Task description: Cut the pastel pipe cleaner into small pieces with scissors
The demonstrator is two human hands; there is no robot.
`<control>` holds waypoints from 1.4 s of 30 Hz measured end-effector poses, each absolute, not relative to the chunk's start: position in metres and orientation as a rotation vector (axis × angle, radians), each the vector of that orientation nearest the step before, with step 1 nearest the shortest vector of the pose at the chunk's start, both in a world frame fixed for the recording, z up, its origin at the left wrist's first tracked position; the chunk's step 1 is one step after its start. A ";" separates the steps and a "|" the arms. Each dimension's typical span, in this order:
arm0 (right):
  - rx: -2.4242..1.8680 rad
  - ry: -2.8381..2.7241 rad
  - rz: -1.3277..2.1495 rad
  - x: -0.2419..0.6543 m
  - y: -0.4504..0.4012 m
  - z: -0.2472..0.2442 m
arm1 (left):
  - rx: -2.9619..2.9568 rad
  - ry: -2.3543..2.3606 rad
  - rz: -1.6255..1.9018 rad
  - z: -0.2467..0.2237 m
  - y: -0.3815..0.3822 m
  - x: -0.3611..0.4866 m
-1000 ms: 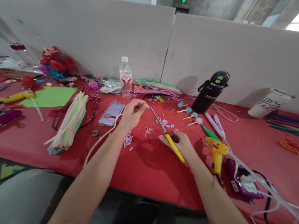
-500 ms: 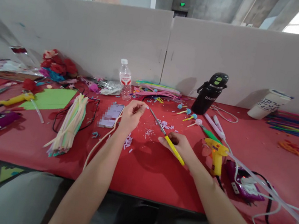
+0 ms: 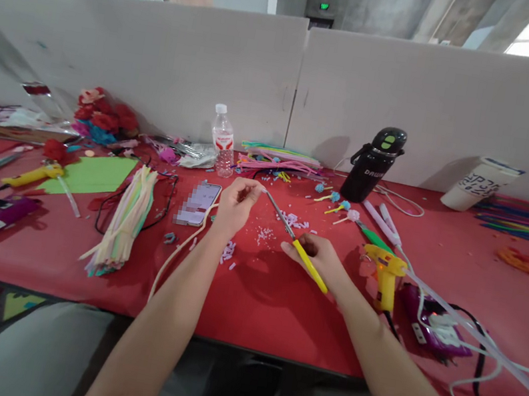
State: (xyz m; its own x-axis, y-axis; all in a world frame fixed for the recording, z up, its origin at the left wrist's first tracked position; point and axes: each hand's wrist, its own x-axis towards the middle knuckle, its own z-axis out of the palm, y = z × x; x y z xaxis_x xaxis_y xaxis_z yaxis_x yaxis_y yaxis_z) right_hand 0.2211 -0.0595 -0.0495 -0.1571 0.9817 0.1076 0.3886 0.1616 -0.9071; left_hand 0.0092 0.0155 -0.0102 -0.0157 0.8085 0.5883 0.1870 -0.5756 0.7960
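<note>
My left hand [image 3: 237, 203] is closed in a pinch, with a tiny pale lilac piece [image 3: 264, 189] showing at its fingertips. In my right hand [image 3: 318, 254] is a pair of scissors [image 3: 304, 262] with yellow handles. Their metal blades point up and left, and the tips reach right beside that tiny piece. Below the blades lie lilac cut pieces [image 3: 294, 220] and fine pale crumbs [image 3: 265, 235]. More lilac bits [image 3: 227, 253] lie beside my left wrist. A cream cord [image 3: 178, 258] runs along my left forearm.
A phone [image 3: 199, 204] and a bundle of pastel pipe cleaners [image 3: 126, 222] lie left. At the right are a yellow glue gun [image 3: 385, 279] and a purple power strip [image 3: 430, 327]. A water bottle [image 3: 223, 140] and black flask [image 3: 374, 166] stand behind, before a white partition [image 3: 166, 60].
The view has shifted very slightly. Both hands and the scissors keep nearly the same place and pose.
</note>
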 end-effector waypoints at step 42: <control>-1.394 -1.636 0.836 0.222 -0.057 -0.048 | 1.734 1.111 1.578 -0.018 0.018 0.012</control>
